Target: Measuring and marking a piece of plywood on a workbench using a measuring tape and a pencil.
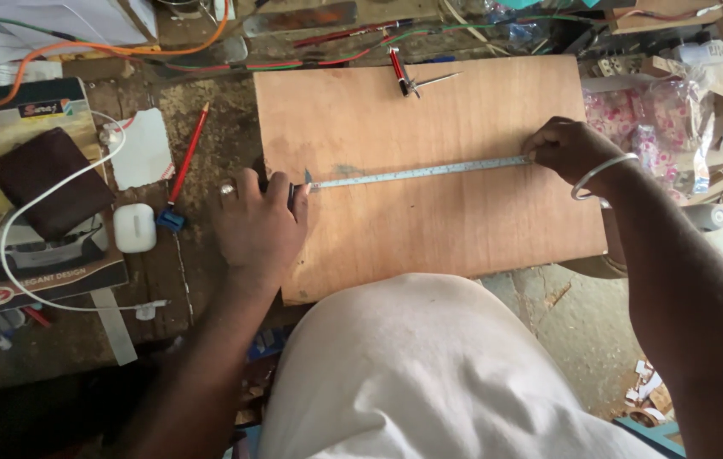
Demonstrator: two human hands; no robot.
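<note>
Wooden board [429, 221] has a tape measure [416, 174] lying left-to-right across it. L hand [259, 223] pins the near end, R hand [569, 151] pinches the other.

Over at my far left sits a dark brown wallet [48, 180] on top of a printed booklet [34, 183], with a white cable [6, 255] looping around both. Just beside them I see a small white earbud case [134, 228] and a torn scrap of white paper [142, 150]. A red pencil [187, 156] lies slanted near that scrap, its lower end at a little blue block [170, 220]. An orange cable [81, 49] curves along the back of my bench. To my right is a crinkled clear bag with pink flowers [646, 127].
</note>
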